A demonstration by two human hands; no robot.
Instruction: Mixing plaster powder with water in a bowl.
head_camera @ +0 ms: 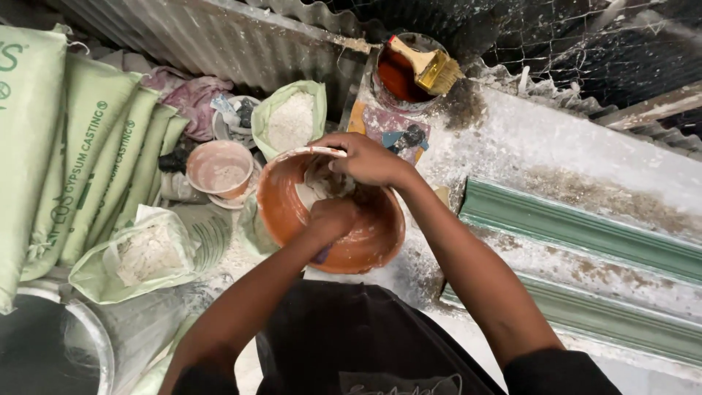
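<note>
Bowl: an orange-brown bowl (pixel 365 241) sits at the middle of the view, on the edge of a white-dusted bench (pixel 526 146), just in front of the person's dark shirt. Its inner wall is smeared with whitish paste, thickest at the far side.
Right hand: the right hand (pixel 365 159) lies over the far rim of the bowl, fingers curled together down into it, tips in the paste. Whether they clamp anything cannot be told.
Left hand: the left hand (pixel 330 219) is inside the bowl, closed into a loose fist just below the right hand. What it grips, if anything, is hidden.
Tin: a round tin (pixel 398 77) of red-brown liquid stands beyond the bowl on the bench, a yellow-bristled brush (pixel 431 66) resting across its rim.
Moulding: a long green moulding (pixel 585 234) lies on the bench to the right of the bowl, well apart from it.
Small bowl: a pinkish small bowl (pixel 219 170) with white residue stands left of the bowl, near it.
Bags: an open bag (pixel 291 117) of white powder stands behind the bowl; a second open bag (pixel 139 256) lies lower left.
Sacks: pale green sacks (pixel 73 161) lean at the far left.
Wall: corrugated sheet (pixel 219 36) runs behind everything.
</note>
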